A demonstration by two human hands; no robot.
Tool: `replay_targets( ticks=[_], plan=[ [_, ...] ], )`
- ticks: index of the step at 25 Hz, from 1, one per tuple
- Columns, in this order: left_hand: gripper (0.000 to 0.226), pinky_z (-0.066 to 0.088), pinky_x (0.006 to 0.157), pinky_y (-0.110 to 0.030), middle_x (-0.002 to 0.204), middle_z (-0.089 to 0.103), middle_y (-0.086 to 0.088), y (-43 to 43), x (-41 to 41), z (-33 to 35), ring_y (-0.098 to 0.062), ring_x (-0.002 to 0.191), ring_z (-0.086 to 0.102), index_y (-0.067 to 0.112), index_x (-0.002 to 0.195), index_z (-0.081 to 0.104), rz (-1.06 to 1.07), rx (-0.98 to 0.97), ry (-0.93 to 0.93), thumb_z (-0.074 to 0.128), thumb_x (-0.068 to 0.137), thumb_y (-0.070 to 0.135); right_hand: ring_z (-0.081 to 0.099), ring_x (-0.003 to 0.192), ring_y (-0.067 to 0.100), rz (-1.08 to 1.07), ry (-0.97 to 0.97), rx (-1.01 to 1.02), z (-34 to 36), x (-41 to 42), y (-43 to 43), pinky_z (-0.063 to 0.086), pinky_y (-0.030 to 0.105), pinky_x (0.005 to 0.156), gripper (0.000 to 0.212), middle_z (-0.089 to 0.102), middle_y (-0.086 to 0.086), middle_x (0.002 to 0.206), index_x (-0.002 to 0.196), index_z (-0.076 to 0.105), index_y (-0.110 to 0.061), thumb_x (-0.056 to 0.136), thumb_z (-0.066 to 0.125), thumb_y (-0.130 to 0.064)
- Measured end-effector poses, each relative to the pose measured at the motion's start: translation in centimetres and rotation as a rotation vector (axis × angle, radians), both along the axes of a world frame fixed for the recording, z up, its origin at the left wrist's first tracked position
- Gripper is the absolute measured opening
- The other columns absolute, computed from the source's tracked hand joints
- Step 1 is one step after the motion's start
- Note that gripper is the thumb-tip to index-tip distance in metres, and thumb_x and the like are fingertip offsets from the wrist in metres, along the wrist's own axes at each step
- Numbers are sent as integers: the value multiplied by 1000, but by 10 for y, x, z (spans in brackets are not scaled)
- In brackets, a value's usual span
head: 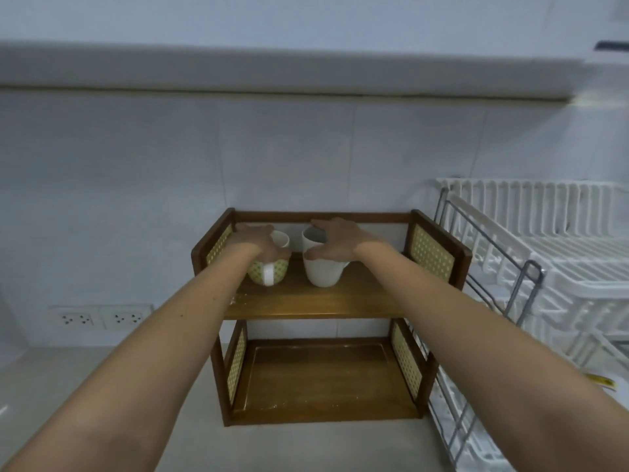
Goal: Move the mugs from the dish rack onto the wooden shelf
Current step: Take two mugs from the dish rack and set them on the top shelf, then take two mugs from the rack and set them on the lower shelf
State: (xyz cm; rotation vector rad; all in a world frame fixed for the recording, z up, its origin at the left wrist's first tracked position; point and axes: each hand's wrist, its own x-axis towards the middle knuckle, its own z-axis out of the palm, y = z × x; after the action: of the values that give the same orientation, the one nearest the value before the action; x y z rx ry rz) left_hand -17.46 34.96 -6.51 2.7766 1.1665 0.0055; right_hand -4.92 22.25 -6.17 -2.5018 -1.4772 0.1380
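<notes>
Two mugs stand upright on the top board of the wooden shelf (306,303). The left one is a green-patterned mug (279,269) with a white handle facing me; my left hand (253,241) lies over its rim and grips it from above. The right one is a plain white mug (321,272); my right hand (335,240) spans its rim, thumb at the near side, fingers at the far side. The white dish rack (544,253) stands to the right of the shelf, and I see no mugs in its visible part.
The shelf's lower tray (326,379) holds nothing. A grey countertop (102,386) runs in front and to the left. Wall sockets (98,316) sit at the left. A long ledge (272,73) overhangs the tiled wall. The rack's metal frame (524,294) nearly touches the shelf's right side.
</notes>
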Motion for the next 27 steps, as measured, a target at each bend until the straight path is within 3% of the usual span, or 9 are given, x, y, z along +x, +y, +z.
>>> replay_targets(
  ticks=[3,5,8,10,16,20,22,25,27],
  plan=[
    [99,31,112,-47,159,13,-20,-19,-13,2,-40,142,22,24,153,2,34,-47,-62,46,79,73,11,147,28,-27,-35,100,-8,-20,-25,24,47,116,85,10,6,162,153,11,-24,87,58,-51],
    [95,20,116,-52,160,3,-19,-45,-27,-6,-41,145,9,26,152,0,-2,10,-180,44,81,72,7,148,24,-35,-113,251,-19,-41,-56,22,47,117,78,8,5,163,153,12,-19,92,54,-44],
    [73,27,114,-51,155,24,-17,-105,-49,-34,-35,142,22,19,150,23,-188,200,-579,52,90,47,15,147,23,-27,-231,530,-48,-75,-124,25,42,117,67,21,8,160,151,24,-14,94,54,-34],
    [60,33,111,-45,148,38,-12,-155,-57,-56,-28,137,34,17,144,37,-368,200,-798,57,89,31,24,145,25,-33,-279,662,-69,-92,-180,28,40,114,64,32,9,156,148,34,-12,91,56,-31],
    [51,35,110,-31,141,46,-14,-301,-41,-123,-23,132,44,11,134,52,-766,26,-963,61,84,14,55,121,32,-237,-465,755,-132,-76,-338,49,44,91,48,59,13,130,128,58,-5,81,59,-17],
    [45,42,104,-30,131,55,-11,-372,7,-160,-21,123,51,8,126,59,-895,-140,-880,60,81,9,57,117,37,-422,-404,516,-166,-17,-407,51,47,83,53,60,17,128,125,59,-2,74,71,-10],
    [44,46,98,-33,129,57,-7,-390,41,-175,-21,119,53,12,126,58,-835,-199,-760,60,82,12,55,118,36,-517,-299,396,-180,17,-426,48,47,85,53,59,15,130,127,58,-6,76,71,-13],
    [46,36,99,-30,135,52,-6,-399,102,-189,-24,125,47,14,131,53,-686,-273,-537,60,85,14,50,121,34,-668,-138,243,-194,75,-441,41,44,94,51,54,12,136,133,51,-14,85,61,-24],
    [52,35,101,-35,140,45,-8,-396,140,-195,-27,128,43,16,136,46,-581,-186,-355,60,86,19,49,119,36,-738,-59,171,-196,113,-441,41,44,94,52,52,15,135,136,45,-13,88,56,-31]
  ],
)
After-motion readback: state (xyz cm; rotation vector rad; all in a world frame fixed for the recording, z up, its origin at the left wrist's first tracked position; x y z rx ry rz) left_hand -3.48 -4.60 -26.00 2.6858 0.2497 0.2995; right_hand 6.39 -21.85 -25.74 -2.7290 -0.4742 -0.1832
